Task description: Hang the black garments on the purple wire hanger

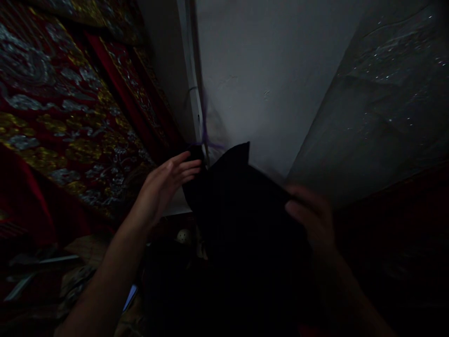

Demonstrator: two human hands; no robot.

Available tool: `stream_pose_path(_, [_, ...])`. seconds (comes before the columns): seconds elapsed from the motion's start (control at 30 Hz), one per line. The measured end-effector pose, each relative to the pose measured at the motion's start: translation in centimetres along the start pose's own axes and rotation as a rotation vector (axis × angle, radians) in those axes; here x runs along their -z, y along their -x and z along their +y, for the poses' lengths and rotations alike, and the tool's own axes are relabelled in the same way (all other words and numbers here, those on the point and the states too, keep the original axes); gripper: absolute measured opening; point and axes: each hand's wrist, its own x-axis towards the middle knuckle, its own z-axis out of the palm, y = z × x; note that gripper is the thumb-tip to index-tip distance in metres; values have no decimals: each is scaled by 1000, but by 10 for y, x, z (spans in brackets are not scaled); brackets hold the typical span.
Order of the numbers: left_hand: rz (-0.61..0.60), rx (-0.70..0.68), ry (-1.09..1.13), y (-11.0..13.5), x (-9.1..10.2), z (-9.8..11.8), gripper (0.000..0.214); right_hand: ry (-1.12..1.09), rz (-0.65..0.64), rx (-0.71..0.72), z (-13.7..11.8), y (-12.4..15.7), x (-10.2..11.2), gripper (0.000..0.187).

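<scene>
A black piece of cloth hangs before me, its top edge rising to a point. On its right edge my right hand is closed, thumb and fingers pinching the cloth; this hand is blurred. My left hand lies against the upper left part of the cloth, with its fingers stretched out and somewhat apart. The left thumb is hard to make out. Just above the cloth, a purple string is tied at a narrow pale upright strip. Darkness hides the cloth's folds and lower end.
Red fabric with gold and silver embroidery hangs on the left. Behind the cloth is a pale wall panel, with shiny clear plastic sheeting to its right. Low down are a round pale object with holes and a lit bluish object.
</scene>
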Motion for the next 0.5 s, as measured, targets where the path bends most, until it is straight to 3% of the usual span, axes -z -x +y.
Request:
stream_pose_path(0.07, [-118,160,80,2,-2,-2,68,136,-443,133,-14,22,-15,12])
stream_pose_path(0.13, [-150,281,80,10,-1,-8,65,209,-871,153,-21,33,-27,22])
stream_pose_path(0.2, [-171,356,47,26,4,-15,56,214,-1106,48,-15,30,-32,34])
stream_pose_path(0.23, [-212,390,20,35,9,-18,55,208,-1122,-11,-8,24,-32,34])
stream_pose_path(0.27, [-270,421,-25,46,14,-19,54,204,-1057,-53,3,16,-31,30])
stream_pose_path(0.33, [-372,432,-168,63,25,-19,44,208,-777,-38,29,-2,-27,26])
stream_pose_path(0.4, [-386,346,-332,73,36,-15,33,242,-503,64,58,-17,-27,37])
stream_pose_path(0.5, [-292,173,-510,67,50,-12,45,210,-452,86,89,-24,-35,38])
